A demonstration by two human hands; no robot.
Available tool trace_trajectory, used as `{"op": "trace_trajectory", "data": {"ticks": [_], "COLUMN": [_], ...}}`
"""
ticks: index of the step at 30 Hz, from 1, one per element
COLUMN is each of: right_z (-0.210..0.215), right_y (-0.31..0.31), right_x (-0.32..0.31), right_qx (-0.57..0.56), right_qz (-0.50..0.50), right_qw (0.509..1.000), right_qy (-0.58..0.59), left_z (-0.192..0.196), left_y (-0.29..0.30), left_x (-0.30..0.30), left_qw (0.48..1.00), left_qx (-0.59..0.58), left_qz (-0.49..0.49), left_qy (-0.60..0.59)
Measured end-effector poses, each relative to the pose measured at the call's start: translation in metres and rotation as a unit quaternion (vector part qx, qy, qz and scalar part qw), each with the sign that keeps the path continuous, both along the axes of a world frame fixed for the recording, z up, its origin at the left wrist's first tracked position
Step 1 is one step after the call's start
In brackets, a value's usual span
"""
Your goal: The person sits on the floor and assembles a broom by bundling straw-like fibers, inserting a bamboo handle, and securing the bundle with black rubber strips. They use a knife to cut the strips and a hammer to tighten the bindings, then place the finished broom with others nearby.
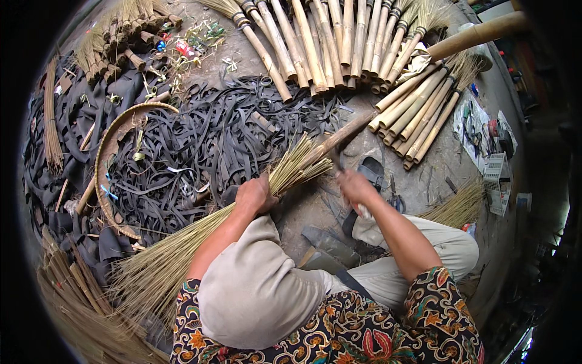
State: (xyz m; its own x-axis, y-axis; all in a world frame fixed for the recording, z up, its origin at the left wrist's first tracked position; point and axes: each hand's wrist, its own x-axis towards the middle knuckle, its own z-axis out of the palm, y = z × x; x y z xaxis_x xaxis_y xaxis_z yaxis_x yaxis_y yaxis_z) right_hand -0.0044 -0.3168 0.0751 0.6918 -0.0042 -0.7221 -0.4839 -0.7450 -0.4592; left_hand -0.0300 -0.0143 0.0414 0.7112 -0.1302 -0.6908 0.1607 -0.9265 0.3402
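My left hand is closed around a long bundle of thin, straw-coloured stalks. The stalks lie slantwise past my left knee, their loose ends fanning out at the lower left. Beyond that hand, the cut ends rest against a worn wooden pole on the floor. To the right of these ends, my right hand is in a fist around a tool; a narrow dark part, apparently a blade, sticks out above the fingers. A pale end shows below the fist. The tool's exact kind is hard to make out.
Many dark rubber strips heap ahead, partly within a round woven rim. Bamboo-handled brooms fan out at the back, with another stack at right. Stalk bundles lie far left. A sandal sits beyond my right hand.
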Motion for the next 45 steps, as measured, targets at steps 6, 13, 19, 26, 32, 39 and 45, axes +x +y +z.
{"op": "trace_trajectory", "data": {"ticks": [6,13,19,26,32,39,45], "right_z": [0.010,0.015,0.016,0.013,0.000,-0.004,0.015], "right_y": [-0.006,0.004,0.017,0.010,-0.021,-0.021,-0.008], "right_x": [0.011,0.011,-0.005,-0.010,-0.019,-0.027,-0.023], "right_qx": [-0.032,-0.024,-0.051,-0.019,-0.008,-0.096,-0.038], "right_qz": [0.389,0.101,0.152,0.202,0.282,0.284,0.127], "right_qw": [0.920,0.995,0.984,0.978,0.957,0.944,0.989], "right_qy": [-0.036,-0.001,-0.079,-0.043,-0.069,-0.140,-0.072], "left_z": [-0.002,-0.006,-0.012,-0.023,-0.043,-0.043,-0.042], "left_y": [-0.002,0.000,-0.001,0.016,0.016,0.005,0.007], "left_x": [0.001,-0.004,-0.005,0.006,0.015,0.013,0.021], "left_qw": [1.000,0.999,0.996,0.997,0.975,0.980,0.977], "left_qx": [-0.012,-0.018,-0.030,-0.076,-0.210,-0.186,-0.203], "left_qz": [-0.005,-0.007,0.017,-0.023,-0.025,-0.016,-0.013], "left_qy": [-0.015,-0.046,-0.078,-0.017,0.069,0.063,0.059]}}
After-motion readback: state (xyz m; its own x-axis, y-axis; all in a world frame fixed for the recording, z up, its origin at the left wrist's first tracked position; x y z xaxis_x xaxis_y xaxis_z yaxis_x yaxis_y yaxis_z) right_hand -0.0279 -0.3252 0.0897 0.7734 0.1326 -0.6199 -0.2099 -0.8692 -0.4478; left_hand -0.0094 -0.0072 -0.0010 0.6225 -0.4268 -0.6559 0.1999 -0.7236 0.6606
